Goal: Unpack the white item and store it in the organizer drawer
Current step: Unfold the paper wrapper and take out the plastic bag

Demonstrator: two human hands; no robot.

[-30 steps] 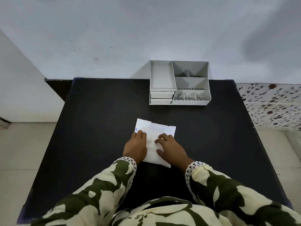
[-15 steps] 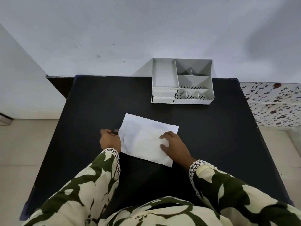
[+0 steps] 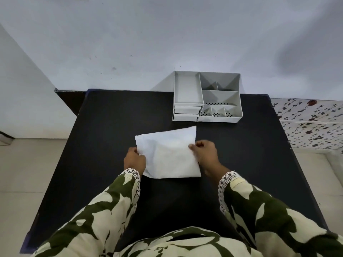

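A white paper packet (image 3: 169, 153) is held above the middle of the black table (image 3: 104, 145), its far edge tilted up. My left hand (image 3: 134, 160) pinches its left edge and my right hand (image 3: 206, 154) pinches its right edge. What is inside the packet is hidden. A grey desk organizer (image 3: 207, 96) stands at the table's far edge against the wall. Its two small drawers (image 3: 186, 113) at the front left are shut.
The organizer has an open tray on the left and several open compartments on the right. A white wall (image 3: 167, 34) rises behind the table. A floral-patterned surface (image 3: 311, 123) lies to the right, and light floor shows on both sides.
The packet lay flat under both hands, then the left hand came off to the left. Now both hands grip its sides and it is lifted and turned.
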